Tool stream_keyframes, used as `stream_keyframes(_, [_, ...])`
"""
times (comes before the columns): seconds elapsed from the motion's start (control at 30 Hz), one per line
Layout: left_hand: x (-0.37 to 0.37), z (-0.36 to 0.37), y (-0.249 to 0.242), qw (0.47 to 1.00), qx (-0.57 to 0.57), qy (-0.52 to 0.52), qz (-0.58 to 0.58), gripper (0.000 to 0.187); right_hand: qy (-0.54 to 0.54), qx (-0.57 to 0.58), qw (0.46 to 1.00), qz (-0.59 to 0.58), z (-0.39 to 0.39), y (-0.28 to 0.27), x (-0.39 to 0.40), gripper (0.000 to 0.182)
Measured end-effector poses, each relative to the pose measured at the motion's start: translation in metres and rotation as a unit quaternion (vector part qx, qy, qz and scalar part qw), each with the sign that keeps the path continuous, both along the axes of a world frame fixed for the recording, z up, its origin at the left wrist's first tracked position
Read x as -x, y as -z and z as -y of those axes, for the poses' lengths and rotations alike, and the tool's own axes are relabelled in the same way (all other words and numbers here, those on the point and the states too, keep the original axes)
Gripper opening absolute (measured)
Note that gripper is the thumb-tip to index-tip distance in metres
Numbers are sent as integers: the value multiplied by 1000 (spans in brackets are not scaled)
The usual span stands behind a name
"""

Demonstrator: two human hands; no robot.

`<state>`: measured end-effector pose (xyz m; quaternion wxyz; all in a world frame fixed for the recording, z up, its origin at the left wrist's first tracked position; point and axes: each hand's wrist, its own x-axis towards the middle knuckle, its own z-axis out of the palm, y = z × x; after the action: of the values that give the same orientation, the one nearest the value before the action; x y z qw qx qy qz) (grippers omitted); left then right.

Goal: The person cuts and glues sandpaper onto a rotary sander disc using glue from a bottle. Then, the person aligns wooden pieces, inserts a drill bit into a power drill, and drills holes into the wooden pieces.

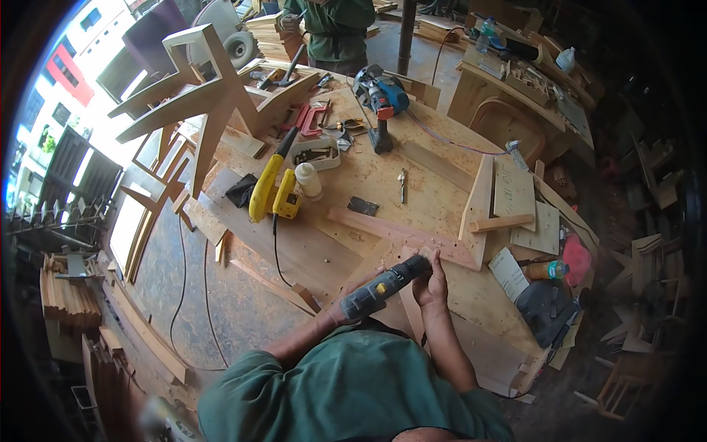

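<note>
A dark grey cordless drill (375,289) lies slantwise in front of my chest, its black chuck pointing up and to the right. My left hand (344,303) is closed around the rear of the drill, and the drill's body hides most of its fingers. At the front end, my right hand (431,283) has its fingers closed about the tip of the chuck; any bit there is too small to make out. Beneath and beyond the drill is a long reddish wooden piece (405,237) on the workbench (434,188).
On the bench are a yellow blower (272,193), a white glue bottle (308,180), a blue power tool (381,92), red clamps (313,118) and a bottle (546,270). A wooden frame (213,103) stands at left. Across the bench is another person (339,33). Cords hang at left.
</note>
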<state>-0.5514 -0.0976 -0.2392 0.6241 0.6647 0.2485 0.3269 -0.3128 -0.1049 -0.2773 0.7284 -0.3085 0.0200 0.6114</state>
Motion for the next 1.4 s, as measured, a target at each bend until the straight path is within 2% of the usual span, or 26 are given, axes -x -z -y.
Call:
stream_keyframes(0.13, [17, -2, 6, 997, 69, -1, 30, 86, -13, 38, 999, -3, -6, 9, 20, 44])
stream_keyframes(0.3, [40, -9, 11, 998, -19, -38, -55, 87, -69, 58, 993, -74, -15, 20, 34, 44])
stream_keyframes(0.47, [48, -15, 9, 990, -63, -80, -94, 85, -90, 12, 996, -15, -32, 10, 49, 39])
stream_keyframes(0.57, [48, -19, 13, 982, -103, -89, -128, 84, -94, 42, 994, -20, -38, 10, 51, 37])
stream_keyframes(0.67, [43, -18, 0, 988, -15, -100, -117, 85, -104, 26, 994, -25, -42, 3, 48, 33])
stream_keyframes(0.77, [46, -22, 11, 979, -56, -92, -173, 86, -94, 40, 994, -33, -48, 10, 44, 31])
stream_keyframes(0.9, [50, -20, 28, 983, 72, -101, -133, 89, -80, 47, 995, -28, -55, 15, 46, 30])
stream_keyframes(1.0, [55, -21, 33, 979, 81, -115, -146, 94, -86, 65, 993, -41, -61, 18, 50, 28])
stream_keyframes(1.13, [59, -29, 15, 976, -8, -133, -173, 94, -82, 86, 992, -36, -69, 5, 61, 33])
stream_keyframes(1.23, [61, -29, 17, 980, 36, -142, -133, 94, -167, 55, 980, -89, -69, 4, 67, 38])
stream_keyframes(1.4, [60, -31, 30, 985, 31, -116, -125, 102, -208, 29, 972, -108, -77, -22, 99, 48])
